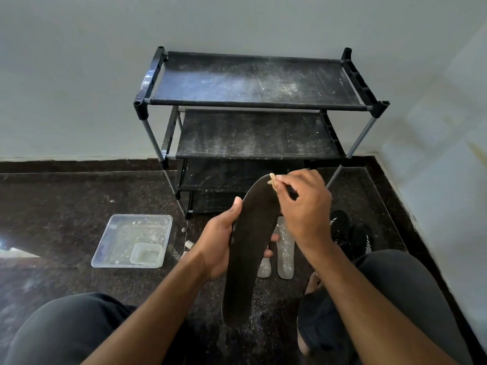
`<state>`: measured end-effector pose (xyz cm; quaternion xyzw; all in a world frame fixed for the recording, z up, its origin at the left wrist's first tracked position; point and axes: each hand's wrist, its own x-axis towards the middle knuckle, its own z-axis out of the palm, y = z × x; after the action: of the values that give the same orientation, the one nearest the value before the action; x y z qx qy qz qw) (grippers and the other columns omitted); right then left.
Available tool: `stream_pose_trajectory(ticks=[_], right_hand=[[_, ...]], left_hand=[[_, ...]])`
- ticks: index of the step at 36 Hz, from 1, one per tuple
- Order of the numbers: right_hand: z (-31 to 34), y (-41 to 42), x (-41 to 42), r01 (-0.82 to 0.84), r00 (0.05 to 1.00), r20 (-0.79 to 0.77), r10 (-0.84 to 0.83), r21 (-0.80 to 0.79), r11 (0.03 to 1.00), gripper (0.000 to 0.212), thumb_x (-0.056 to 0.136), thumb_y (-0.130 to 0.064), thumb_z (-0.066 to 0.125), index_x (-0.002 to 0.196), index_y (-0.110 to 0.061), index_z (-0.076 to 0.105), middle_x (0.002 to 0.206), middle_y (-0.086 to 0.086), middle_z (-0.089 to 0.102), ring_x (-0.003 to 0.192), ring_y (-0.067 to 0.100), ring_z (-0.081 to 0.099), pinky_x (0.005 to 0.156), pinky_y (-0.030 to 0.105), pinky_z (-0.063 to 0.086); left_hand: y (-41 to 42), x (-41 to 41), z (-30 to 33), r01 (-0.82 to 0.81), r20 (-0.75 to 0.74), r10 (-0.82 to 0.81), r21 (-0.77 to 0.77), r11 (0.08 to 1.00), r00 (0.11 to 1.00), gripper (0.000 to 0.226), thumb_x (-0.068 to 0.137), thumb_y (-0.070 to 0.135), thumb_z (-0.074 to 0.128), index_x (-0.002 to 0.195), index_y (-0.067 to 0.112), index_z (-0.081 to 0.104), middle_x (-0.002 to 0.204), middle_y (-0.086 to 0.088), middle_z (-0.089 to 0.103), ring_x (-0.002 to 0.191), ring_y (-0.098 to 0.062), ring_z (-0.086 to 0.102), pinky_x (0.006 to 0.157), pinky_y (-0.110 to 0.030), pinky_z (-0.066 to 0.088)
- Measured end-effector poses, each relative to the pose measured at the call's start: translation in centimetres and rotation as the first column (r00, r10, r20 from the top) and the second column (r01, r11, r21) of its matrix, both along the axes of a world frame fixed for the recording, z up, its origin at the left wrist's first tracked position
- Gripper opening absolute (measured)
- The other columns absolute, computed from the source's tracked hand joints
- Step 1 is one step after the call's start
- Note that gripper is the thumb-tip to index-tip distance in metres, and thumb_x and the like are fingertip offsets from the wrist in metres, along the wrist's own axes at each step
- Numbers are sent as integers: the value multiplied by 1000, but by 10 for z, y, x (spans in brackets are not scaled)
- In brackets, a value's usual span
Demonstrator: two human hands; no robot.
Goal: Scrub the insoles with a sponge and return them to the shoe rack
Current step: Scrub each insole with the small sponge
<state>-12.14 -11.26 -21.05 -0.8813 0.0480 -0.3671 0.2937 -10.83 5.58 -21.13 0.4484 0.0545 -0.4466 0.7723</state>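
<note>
Far left on the dark stone floor (pixel 66 206): clear plastic tray (pixel 110 248), a small tub (pixel 146 254) in its near corner. Your left hand (pixel 224 241) grips the black insole (pixel 245 254) mid-length, thumb on its left edge, fingers wrapped beneath. Behind stands the dusty black shoe rack (pixel 258 101). Your right hand (pixel 303 204) pinches a tan sponge scrap (pixel 272 181) against the insole's toe end. Below it, two pale insoles (pixel 285 248) lie on the floor; black shoes (pixel 350 233) just right.
</note>
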Motion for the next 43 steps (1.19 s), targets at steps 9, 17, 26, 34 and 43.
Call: stream_pose_trajectory(ticks=[9,17,26,34,43], right_hand=[[-8,32,-7,-231,973,-29,230,-85,969,6,92,-6,74,94,-1,77,86,4,66,85,18,56,80,23,49],[-5,15,-5,-76,997,-17,76,5,997,5,91,-9,76,94,-5,76,85,2,67,82,17,58,76,24,49],[-7,22,-3,-122,992,-26,121,-41,992,6,91,-9,76,93,-4,76,85,3,65,83,17,57,77,23,47],[-10,35,-13,-187,982,-52,184,-63,980,2,92,-3,73,92,-1,74,84,4,62,83,16,54,77,21,47],[-11,38,-10,-227,971,-97,221,-63,972,8,92,-9,74,89,-2,75,81,4,60,80,19,54,74,27,48]], left_hand=[[3,2,-2,-86,-1,86,10,996,996,57,106,53,38,119,12,75,115,-21,72,94,-30,73,78,-52,62],[0,2,-4,-59,17,59,41,997,998,63,106,55,34,125,8,72,121,-24,70,100,-35,69,87,-52,55],[1,4,-6,-81,5,81,65,995,997,62,106,56,35,123,10,73,122,-26,69,104,-37,67,94,-57,53],[2,6,-8,-83,23,82,50,995,996,61,106,55,36,120,8,73,108,-19,73,94,-29,73,80,-46,61],[7,14,-14,-134,-29,133,-27,991,991,65,105,56,35,111,9,79,110,-18,74,98,-28,73,89,-45,59]])
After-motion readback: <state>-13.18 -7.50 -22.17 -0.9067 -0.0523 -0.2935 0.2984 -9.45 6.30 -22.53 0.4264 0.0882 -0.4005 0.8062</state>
